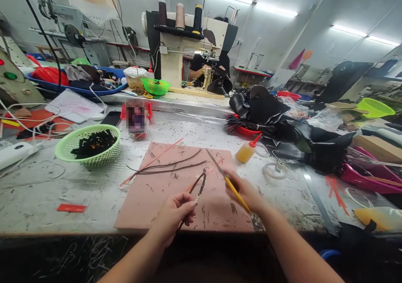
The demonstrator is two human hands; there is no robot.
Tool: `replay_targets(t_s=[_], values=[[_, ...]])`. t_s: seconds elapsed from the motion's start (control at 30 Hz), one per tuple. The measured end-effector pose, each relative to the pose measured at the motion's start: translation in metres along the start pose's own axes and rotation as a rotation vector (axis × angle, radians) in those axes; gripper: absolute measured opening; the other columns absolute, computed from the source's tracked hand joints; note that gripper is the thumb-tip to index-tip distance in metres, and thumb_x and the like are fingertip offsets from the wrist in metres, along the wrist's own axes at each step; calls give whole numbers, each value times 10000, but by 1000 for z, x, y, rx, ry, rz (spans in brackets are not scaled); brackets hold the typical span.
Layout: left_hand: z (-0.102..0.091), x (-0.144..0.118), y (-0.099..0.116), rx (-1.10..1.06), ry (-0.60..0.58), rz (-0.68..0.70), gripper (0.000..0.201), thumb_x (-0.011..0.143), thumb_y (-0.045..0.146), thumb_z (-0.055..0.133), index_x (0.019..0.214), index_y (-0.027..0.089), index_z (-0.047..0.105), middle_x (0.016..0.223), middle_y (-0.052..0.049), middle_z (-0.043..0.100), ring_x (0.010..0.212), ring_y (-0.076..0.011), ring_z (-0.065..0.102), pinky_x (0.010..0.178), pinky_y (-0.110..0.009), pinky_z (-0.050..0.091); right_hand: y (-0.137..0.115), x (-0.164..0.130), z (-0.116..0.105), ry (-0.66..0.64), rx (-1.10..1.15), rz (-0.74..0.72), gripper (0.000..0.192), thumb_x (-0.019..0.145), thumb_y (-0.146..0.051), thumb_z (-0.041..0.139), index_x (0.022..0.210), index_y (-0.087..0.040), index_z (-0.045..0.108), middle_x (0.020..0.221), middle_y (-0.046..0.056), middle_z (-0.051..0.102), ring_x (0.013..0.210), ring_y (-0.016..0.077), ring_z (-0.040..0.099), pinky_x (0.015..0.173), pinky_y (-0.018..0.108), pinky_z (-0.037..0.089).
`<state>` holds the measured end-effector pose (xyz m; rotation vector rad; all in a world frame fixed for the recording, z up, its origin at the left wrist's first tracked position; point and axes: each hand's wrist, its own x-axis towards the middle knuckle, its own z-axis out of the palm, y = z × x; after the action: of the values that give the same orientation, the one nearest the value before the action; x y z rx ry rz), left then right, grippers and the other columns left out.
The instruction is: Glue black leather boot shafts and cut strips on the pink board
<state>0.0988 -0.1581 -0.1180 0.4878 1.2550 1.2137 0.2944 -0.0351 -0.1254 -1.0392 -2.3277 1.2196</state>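
My left hand pinches a thin dark cord near the front of a pinkish work board. The cord bends into a narrow loop above my fingers, with a pale patch beside the fingertips. My right hand is closed around yellow-handled scissors, seen nearly edge-on. Their long, thin blade end points up and left over the board, apart from the cord. Further back on the board lie more dark strips and a thin red strip.
A green basket of black pieces stands left. Behind the board's right corner is a glue bottle with a red tip. Black leather pieces pile up at right, near a metal ruler. A person sits behind the sewing machine.
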Motion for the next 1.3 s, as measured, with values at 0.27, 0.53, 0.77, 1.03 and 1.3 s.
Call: replay_targets(t_s=[0.27, 0.53, 0.77, 1.03, 1.3], values=[[2, -13, 1, -6, -3, 74, 232, 527, 296, 704, 577, 149, 532, 410, 67, 452, 387, -43, 354, 387, -158, 228, -23, -95, 41, -209, 181, -45, 596, 745, -680, 417, 1071, -196, 538, 796, 38, 538, 726, 191, 505, 692, 317, 433], [-19, -47, 2, 48, 88, 180, 222, 528, 305, 690, 571, 149, 538, 398, 70, 437, 361, -39, 322, 382, -164, 197, -49, -83, 57, -281, 158, -159, 594, 750, -666, 433, 1082, -188, 553, 852, 55, 582, 788, 210, 529, 752, 323, 436], [-62, -103, 4, -18, 281, 267, 192, 476, 265, 691, 529, 149, 547, 397, 64, 459, 352, -33, 315, 370, -170, 191, -85, -63, 87, -504, 179, -317, 546, 779, -644, 409, 1067, -204, 553, 776, 25, 559, 687, 160, 488, 671, 268, 423], [-127, -190, -23, -173, 651, 404, 175, 490, 253, 674, 531, 140, 547, 379, 54, 475, 339, -35, 345, 366, -165, 180, -142, -35, 168, -892, 239, -519, 498, 807, -609, 392, 970, -173, 572, 561, -50, 323, 486, 81, 280, 448, 210, 225], [-156, -226, -53, -273, 764, 397, 280, 515, 330, 748, 611, 148, 558, 500, 30, 558, 430, -68, 465, 432, -181, 338, -157, -33, 211, -952, 304, -497, 577, 780, -676, 382, 965, -163, 568, 611, -31, 382, 540, 94, 306, 495, 231, 273]])
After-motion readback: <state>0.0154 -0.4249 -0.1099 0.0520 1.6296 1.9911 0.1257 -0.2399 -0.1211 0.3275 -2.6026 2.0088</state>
